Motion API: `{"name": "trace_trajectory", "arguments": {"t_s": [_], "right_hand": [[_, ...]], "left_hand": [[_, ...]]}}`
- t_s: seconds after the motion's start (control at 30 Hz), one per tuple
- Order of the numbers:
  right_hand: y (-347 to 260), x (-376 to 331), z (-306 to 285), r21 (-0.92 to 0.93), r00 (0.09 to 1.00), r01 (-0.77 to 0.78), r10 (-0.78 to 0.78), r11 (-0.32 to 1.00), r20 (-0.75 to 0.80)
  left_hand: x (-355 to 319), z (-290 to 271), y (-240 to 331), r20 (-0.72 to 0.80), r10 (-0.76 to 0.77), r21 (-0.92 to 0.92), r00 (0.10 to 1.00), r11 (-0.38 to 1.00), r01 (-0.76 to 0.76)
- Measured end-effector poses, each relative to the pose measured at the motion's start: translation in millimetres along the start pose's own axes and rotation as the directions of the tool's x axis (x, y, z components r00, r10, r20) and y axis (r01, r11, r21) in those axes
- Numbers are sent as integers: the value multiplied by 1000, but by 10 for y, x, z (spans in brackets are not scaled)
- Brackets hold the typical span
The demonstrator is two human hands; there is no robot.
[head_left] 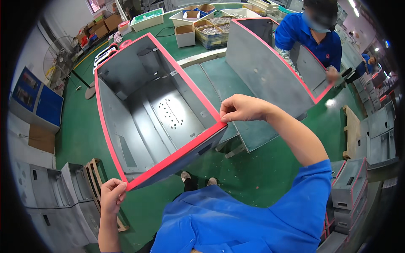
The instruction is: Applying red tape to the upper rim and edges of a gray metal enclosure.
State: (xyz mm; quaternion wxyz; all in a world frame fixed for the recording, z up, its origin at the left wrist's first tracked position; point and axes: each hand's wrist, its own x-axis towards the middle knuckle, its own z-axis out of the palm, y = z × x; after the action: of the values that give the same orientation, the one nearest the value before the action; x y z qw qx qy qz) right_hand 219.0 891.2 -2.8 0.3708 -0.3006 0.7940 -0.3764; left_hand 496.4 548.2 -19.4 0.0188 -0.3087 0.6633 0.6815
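Note:
A large grey metal box (145, 107) stands in front of me on the green-topped bench (263, 137), its open side facing me. Red tape (177, 157) runs along the rim all round the opening. At the near left corner my left hand (112, 196) pinches the tape between thumb and fingers. My right hand (244, 108) is closed in a pinch on the tape at the right corner of the same near edge. Between the two hands the strip lies straight along the edge. Small holes and brackets show inside the box.
Across the bench a co-worker (314, 42) in blue handles a second red-edged metal box (259, 63). Bins of small parts (213, 38) sit behind. More grey boxes are stacked at the right (348, 192) and left (55, 221), near wooden pallets (351, 130).

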Motion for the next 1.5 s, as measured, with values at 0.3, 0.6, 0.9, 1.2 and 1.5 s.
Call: {"name": "trace_trajectory", "arguments": {"t_s": [0.3, 0.6, 0.9, 1.2, 1.5], "right_hand": [[20, 29, -36, -7, 999, 10, -9, 1000, 44], [5, 31, -38, -20, 999, 29, -28, 999, 36], [-3, 45, -59, -45, 999, 32, -31, 998, 42], [-18, 55, -74, -81, 998, 37, -34, 996, 44], [-52, 57, -70, -113, 999, 25, -20, 993, 38]], "left_hand": [[45, -24, -30, 22, -28, -95, 999, 995, 30], [64, -19, -48, 39, -9, -125, 999, 992, 14], [67, -8, -60, 24, -1, -146, 1000, 989, 5], [81, -29, -78, 46, -3, -179, 999, 984, 12], [74, -31, -80, 45, 10, -174, 999, 985, -2]]}}
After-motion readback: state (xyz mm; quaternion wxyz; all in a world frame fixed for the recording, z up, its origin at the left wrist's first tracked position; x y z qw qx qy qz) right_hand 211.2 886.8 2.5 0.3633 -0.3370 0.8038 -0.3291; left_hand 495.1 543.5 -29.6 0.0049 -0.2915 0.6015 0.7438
